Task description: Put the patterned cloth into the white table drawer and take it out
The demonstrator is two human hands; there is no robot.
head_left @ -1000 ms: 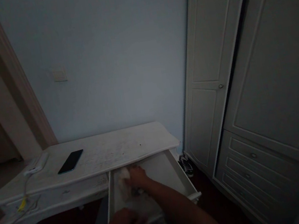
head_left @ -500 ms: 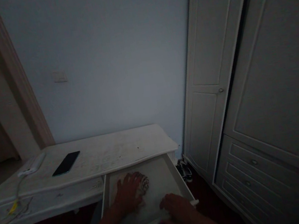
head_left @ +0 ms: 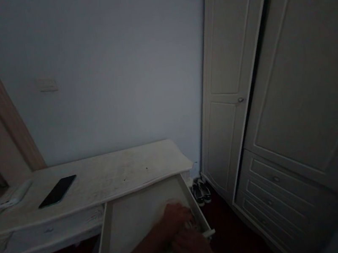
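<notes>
A white desk drawer (head_left: pixel 133 222) is pulled out, its pale inside bottom showing. My left hand (head_left: pixel 175 216) is down in the drawer's front right corner, fingers bent over a crumpled light cloth (head_left: pixel 191 225). Most of that cloth is hidden beneath the hand, and motion blurs the wrist. My right hand (head_left: pixel 190 243) grips the drawer's front panel, fingers over the top edge and close against the cloth. Its thumb side is dark and hard to make out.
On the white desk (head_left: pixel 107 166) lie a dark phone (head_left: pixel 57 191) and a white power strip (head_left: pixel 13 196) with a cable. Dark shoes (head_left: pixel 201 192) stand on the red floor right of the drawer. A white wardrobe (head_left: pixel 237 132) rises at the right.
My left hand has slid with the cloth from the drawer's middle to its front right corner, beside my right hand. The whole view has swung slightly right.
</notes>
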